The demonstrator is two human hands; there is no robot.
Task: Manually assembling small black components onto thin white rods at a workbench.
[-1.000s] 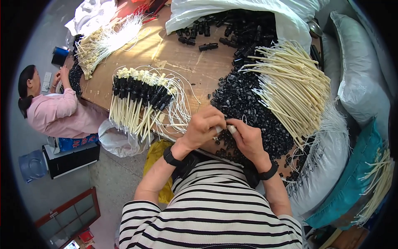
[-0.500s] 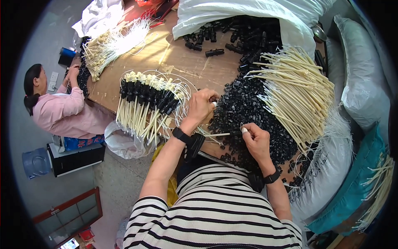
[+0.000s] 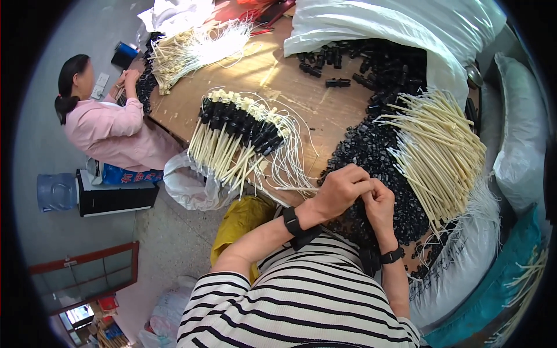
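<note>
My left hand [image 3: 343, 188] and my right hand [image 3: 380, 207] meet over the near edge of a heap of small black plastic pieces [image 3: 362, 149]. The fingers of both are pinched together, tip to tip. A thin cream rod [image 3: 295, 188] sticks out leftward from behind my left hand. Its other end, and the black fitting that my right hand pinched on it a moment ago, are hidden by the fingers. What my left fingers pinch is also hidden. Left of my hands lies a row of cream rods with black fittings [image 3: 246, 130], trailing white strings.
Right of the heap lies a large bundle of cream rods [image 3: 444, 156]. Black fittings [image 3: 337, 83] spill from a white sack [image 3: 360, 26] at the back. Filled sacks [image 3: 522, 133] line the right side. At the table's far left, a person in pink [image 3: 107, 130] works beside another rod bundle [image 3: 185, 52].
My left hand has moved right and nearer, from the heap's left edge to my right hand, and the fingertips now meet. The whole view has shifted, with the table further right.
</note>
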